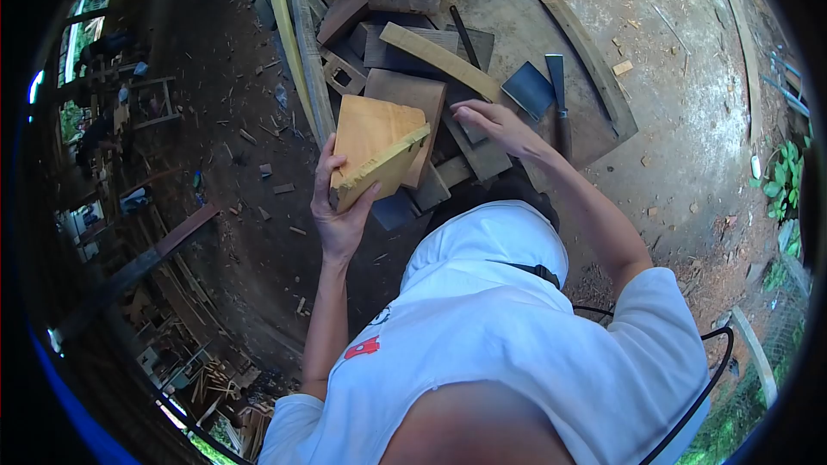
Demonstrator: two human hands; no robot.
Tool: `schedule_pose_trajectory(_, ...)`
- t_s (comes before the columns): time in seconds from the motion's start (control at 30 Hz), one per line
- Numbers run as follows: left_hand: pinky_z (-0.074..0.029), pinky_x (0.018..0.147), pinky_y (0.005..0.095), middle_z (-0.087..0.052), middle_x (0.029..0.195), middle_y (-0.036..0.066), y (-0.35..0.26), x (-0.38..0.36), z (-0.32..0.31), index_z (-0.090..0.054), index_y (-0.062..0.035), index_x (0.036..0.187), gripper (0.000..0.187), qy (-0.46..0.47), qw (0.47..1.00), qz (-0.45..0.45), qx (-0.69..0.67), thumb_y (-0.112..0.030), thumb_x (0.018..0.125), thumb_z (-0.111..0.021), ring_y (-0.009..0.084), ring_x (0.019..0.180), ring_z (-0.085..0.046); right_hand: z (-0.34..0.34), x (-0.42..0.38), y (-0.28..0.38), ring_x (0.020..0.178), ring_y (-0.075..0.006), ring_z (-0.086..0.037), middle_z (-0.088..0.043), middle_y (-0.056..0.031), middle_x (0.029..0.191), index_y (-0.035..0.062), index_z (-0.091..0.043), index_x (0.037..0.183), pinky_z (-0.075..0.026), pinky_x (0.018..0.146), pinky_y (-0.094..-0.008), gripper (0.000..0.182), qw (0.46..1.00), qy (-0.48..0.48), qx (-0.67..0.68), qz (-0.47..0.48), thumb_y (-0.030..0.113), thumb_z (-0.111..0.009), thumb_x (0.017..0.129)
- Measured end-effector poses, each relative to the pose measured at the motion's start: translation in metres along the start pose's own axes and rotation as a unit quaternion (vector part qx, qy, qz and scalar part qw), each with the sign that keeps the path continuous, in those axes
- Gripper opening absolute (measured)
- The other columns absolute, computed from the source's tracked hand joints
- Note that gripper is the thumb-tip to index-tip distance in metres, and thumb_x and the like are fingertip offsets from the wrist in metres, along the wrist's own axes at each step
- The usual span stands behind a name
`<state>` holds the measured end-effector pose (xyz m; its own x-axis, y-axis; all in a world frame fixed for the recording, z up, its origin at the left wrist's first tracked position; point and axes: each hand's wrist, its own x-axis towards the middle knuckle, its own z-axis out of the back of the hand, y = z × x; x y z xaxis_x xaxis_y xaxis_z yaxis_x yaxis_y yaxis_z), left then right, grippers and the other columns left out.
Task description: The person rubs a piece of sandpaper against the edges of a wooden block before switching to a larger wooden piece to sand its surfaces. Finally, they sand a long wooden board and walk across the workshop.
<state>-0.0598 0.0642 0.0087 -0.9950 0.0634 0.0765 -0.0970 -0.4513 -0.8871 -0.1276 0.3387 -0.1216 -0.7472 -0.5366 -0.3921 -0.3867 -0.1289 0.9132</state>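
My left hand (334,202) grips a light yellow-brown wood block (376,133) at its lower left, thumb and fingers on opposite sides. The block is tilted, with a rough pale edge running up to the right. Just right of it is my right hand (497,127), fingers bent together and pointing left. A small greyish piece shows under those fingers; I cannot make out whether they hold it. A chisel (557,86) with a broad metal blade and dark handle lies beyond my right wrist. Beside the chisel is a dark blue square sheet (528,90).
Beneath the hands is a pile of boards, including a pale wood strip (439,60) and a slim black bar (465,38). Long planks (297,43) lie at the left. A curved wood strip (577,39) borders the right. Chips litter the ground.
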Motion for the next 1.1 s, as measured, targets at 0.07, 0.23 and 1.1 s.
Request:
schedule_pose_trajectory(0.07,-0.042,0.106,0.0398,-0.039,0.148,0.015,-0.001,0.0,-0.003,-0.051,-0.0138,0.125,0.06,-0.004,1.0,-0.014,0.003,0.004,0.074,-0.076,0.0288,0.135,-0.041,-0.026,0.005,0.009,0.123,-0.0276,-0.052,-0.051,-0.0178,0.136,0.0038,-0.048,0.136,-0.04,0.104,-0.0398,0.071,0.984,0.078,0.155,-0.044,0.062,-0.043,0.095)
schedule_pose_trajectory(0.23,-0.043,0.105,0.0386,-0.04,0.147,0.016,-0.012,0.001,-0.008,-0.051,-0.0127,0.124,0.059,0.025,0.99,-0.074,0.116,0.003,0.073,-0.077,0.0283,0.134,-0.042,-0.063,-0.002,0.03,0.116,-0.0263,-0.059,-0.059,-0.0211,0.124,-0.0014,-0.05,0.133,-0.044,0.101,-0.0378,0.073,0.968,0.05,0.234,-0.075,0.059,-0.053,0.092)
schedule_pose_trajectory(1.1,-0.06,0.08,0.0311,-0.069,0.103,0.004,0.074,-0.021,-0.06,-0.067,-0.0082,0.104,0.015,-0.258,0.578,0.408,-0.658,-0.014,0.091,-0.066,0.0166,0.095,-0.067,-0.057,-0.019,0.099,0.059,-0.0149,-0.065,-0.066,-0.0116,0.097,-0.0025,-0.056,0.125,-0.056,0.061,-0.0255,0.053,0.993,-0.061,0.1,-0.025,0.043,-0.054,0.097)
